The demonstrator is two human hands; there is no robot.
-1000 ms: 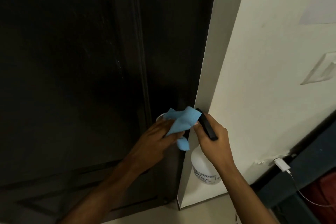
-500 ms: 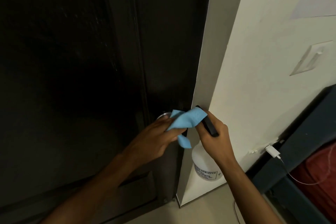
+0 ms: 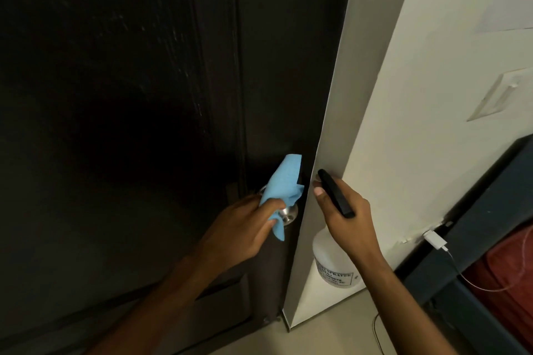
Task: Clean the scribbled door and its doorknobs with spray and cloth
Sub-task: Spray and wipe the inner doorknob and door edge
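A blue cloth (image 3: pixel 284 186) is pinched in the left hand (image 3: pixel 245 228) against the silver doorknob (image 3: pixel 86 215) of the dark door (image 3: pixel 144 95). Right of the doorknob, a spray bottle (image 3: pixel 334 265) is gripped by the right hand (image 3: pixel 346 210).

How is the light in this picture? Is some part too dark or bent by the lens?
Head view: the dark brown wooden door is underexposed, with a deep shadow left of the round silver doorknob; only faint pale streaks show on it. The white wall is evenly lit. The wide lens slants the wall edge. The light blue cloth and the black-topped clear spray bottle look sharp.
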